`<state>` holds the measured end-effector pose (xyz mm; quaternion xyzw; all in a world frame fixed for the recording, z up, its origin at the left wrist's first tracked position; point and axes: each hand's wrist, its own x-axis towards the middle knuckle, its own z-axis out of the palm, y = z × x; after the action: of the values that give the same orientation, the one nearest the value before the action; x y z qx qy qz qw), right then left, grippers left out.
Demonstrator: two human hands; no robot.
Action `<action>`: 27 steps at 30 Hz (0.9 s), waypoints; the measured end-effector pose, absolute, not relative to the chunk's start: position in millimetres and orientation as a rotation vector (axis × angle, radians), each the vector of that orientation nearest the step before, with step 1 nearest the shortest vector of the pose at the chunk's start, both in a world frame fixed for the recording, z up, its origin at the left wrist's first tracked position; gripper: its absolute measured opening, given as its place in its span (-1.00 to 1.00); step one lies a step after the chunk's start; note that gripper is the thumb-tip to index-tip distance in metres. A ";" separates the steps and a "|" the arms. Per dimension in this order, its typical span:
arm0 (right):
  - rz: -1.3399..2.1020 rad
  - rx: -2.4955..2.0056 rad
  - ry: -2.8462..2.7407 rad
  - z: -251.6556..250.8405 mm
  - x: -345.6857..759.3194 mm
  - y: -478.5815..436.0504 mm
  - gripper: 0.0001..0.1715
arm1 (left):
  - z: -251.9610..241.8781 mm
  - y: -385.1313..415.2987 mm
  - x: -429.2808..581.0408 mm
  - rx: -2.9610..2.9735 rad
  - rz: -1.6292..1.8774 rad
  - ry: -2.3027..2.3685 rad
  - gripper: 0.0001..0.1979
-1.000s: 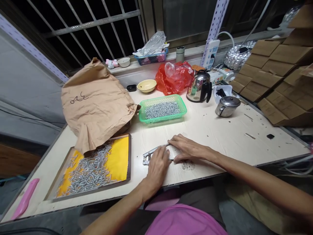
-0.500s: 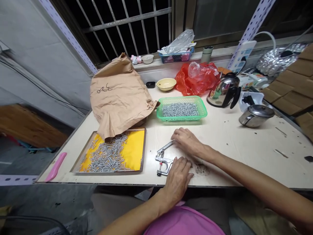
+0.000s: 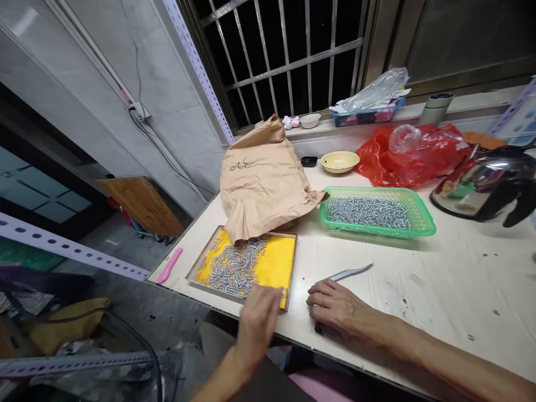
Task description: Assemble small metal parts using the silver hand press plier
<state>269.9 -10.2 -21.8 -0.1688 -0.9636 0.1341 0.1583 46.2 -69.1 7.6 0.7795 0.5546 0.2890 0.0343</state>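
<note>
Metal pieces (image 3: 234,269) in tray (image 3: 277,260), basket (image 3: 371,230)

The flat tray (image 3: 277,261) is yellow inside, the small metal pins (image 3: 233,272) silver, the thin tool handle (image 3: 352,273) grey, the plastic basket (image 3: 372,229) green (dotted with little holes).

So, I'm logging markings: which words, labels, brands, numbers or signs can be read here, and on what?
"320", probably, handwritten in black, apparently upside down, on the crumpled brown paper bag.
Too blurred: any print on the white-and-blue plastic panel at the right edge.
The grey metal plier-like tool shows no readable text; the right hand covers much of it.
Nothing else is readable.
</note>
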 end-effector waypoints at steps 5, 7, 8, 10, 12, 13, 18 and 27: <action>0.296 -0.580 -2.285 -1.2 278.8 -2.1 -0.75 | 10.4 -17.0 -18.1 2.341 0.637 2.080 -0.77; 0.187 -0.709 -2.117 17.8 290.3 16.1 -0.76 | 5.7 -3.6 -25.7 2.378 0.486 2.101 -0.76; 0.127 -0.789 -2.068 28.0 297.4 27.0 -0.77 | 3.6 1.5 -26.8 2.399 0.420 2.102 -0.75; -0.054 -0.991 -2.005 46.2 312.1 47.2 -0.77 | 0.4 9.1 -26.1 2.446 0.302 2.100 -0.74; -0.250 -1.247 -1.982 58.5 323.8 59.3 -0.73 | -1.6 14.6 -24.9 2.510 0.196 2.087 -0.74; -0.325 -1.367 -1.978 61.3 327.6 60.9 -0.70 | -2.4 17.2 -25.0 2.550 0.144 2.078 -0.74; -0.225 -1.455 -2.091 39.4 323.7 36.4 -0.65 | -5.6 34.7 -29.6 2.737 -0.137 1.956 -0.72; 0.426 -1.509 -2.148 -22.1 318.9 -37.5 -0.83 | 3.9 44.9 -22.6 2.546 -0.459 1.954 -0.60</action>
<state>318.9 -37.5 -22.1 -0.5511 -0.7844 0.1554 0.2385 -22.6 44.9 3.9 0.7844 0.6019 -0.1414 -0.0501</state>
